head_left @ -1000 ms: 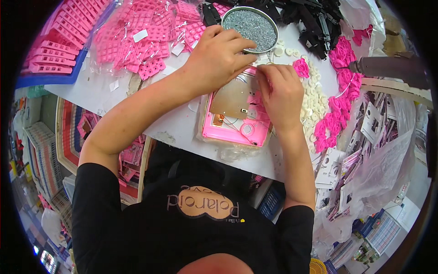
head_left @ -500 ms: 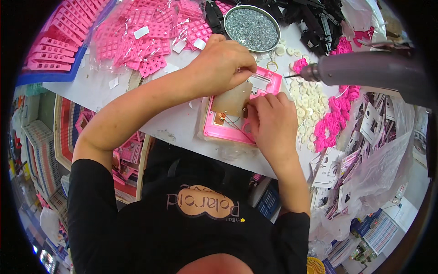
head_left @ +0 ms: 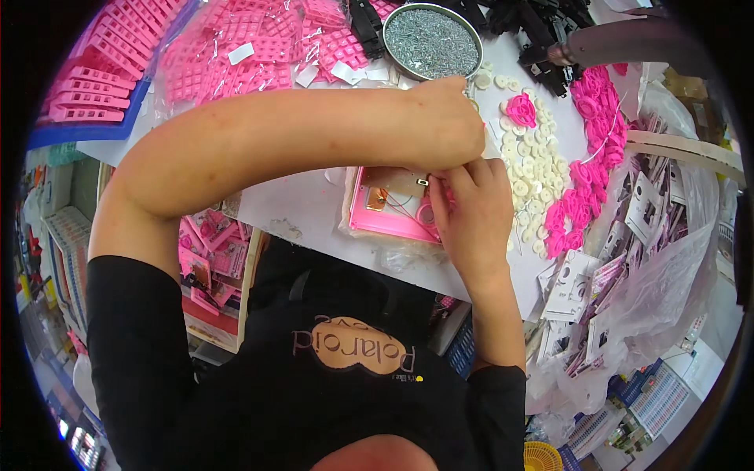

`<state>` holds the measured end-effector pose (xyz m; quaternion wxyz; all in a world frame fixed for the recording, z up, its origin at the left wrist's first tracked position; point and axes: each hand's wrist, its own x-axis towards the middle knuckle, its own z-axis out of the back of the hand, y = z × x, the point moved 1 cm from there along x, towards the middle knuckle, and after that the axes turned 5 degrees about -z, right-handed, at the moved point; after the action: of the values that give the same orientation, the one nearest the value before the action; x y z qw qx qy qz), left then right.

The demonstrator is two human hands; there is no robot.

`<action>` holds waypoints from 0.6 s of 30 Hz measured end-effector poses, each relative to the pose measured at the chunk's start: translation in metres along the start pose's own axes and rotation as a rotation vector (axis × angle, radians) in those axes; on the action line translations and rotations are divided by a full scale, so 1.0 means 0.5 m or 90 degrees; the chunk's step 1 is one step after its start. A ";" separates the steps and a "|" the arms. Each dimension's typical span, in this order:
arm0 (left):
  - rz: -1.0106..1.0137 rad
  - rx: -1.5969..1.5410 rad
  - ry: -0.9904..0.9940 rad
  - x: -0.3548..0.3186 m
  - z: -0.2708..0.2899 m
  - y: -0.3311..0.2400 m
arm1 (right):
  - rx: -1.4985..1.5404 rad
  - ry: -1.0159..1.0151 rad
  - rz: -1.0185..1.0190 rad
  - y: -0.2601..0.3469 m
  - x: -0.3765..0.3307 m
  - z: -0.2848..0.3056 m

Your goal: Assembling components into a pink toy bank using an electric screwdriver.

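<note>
A pink plastic casing (head_left: 386, 225) lies on the table in front of me. Inside it are a brown circuit board (head_left: 393, 180), a copper-coloured piece (head_left: 377, 199) and thin wires. Bent across the casing's far right part is my left hand (head_left: 449, 122), closed like a fist. Its fingertips and anything in them are hidden. My right hand (head_left: 477, 216) grips the casing's right side, with thumb and fingers beside the board's edge. My left forearm covers the far part of the casing.
A round tin of small screws (head_left: 433, 43) stands beyond my hands. White round plastic pieces (head_left: 530, 180) and pink cord bundles (head_left: 581, 188) lie to the right. An electric screwdriver (head_left: 628, 43) hangs at upper right. Bagged pink keypads (head_left: 243, 51) and a blue bin (head_left: 43, 135) are at left.
My left hand has moved right, from the board's far edge to the casing's far right, its forearm now over the casing. The right hand stays nearly in place. The electric screwdriver has shifted up and away.
</note>
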<state>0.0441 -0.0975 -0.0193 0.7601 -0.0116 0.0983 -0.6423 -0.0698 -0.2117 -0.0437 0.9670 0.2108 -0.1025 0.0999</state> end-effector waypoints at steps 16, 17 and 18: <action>0.229 -0.192 0.118 0.035 0.007 0.055 | 0.150 0.042 -0.045 -0.048 0.054 0.003; 0.232 -0.191 0.107 0.032 0.001 0.059 | 0.225 0.017 -0.072 -0.054 0.049 -0.006; 0.225 -0.217 0.091 0.028 0.005 0.057 | 0.186 -0.028 -0.039 -0.058 0.044 -0.017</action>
<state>0.0742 -0.1068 -0.0229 0.8386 -0.0767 0.2592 -0.4730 -0.0403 -0.2307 -0.0572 0.9262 0.3542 -0.1016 0.0795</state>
